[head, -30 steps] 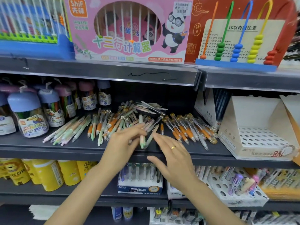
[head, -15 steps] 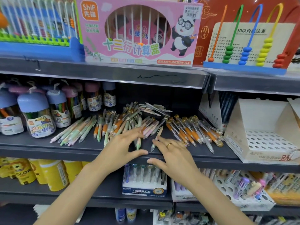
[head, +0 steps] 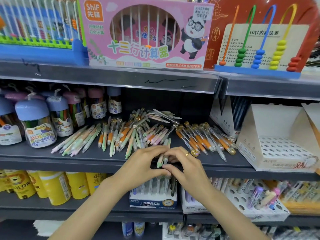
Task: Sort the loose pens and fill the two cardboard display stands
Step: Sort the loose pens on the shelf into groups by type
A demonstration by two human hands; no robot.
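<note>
Head view, the only one we have. Loose pens (head: 138, 134) lie fanned across the dark middle shelf (head: 86, 158), roughly grouped already: pale pastel ones to the left, orange-gripped ones in the middle and right, some with gold ornament caps. We judge the grouping is there so each kind can go into its own stand. One cardboard display stand (head: 277, 148) sits at the right end of the same shelf, its perforated tray showing no pens that we can see; the edge of a second stand (head: 311, 118) shows just beyond it, mostly cut off. Our left hand (head: 140, 163) and right hand (head: 187, 163) meet at the shelf's front lip, fingertips touching, fingers curled inward around a small bundle of pastel pens (head: 162, 158). Both hands grasp it, the pens' tips pointing down between the palms; we read this as squaring the bundle before carrying it right. Exact count in the bundle is unclear. Crayon jars (head: 39, 129) stand at left, untouched.
</note>
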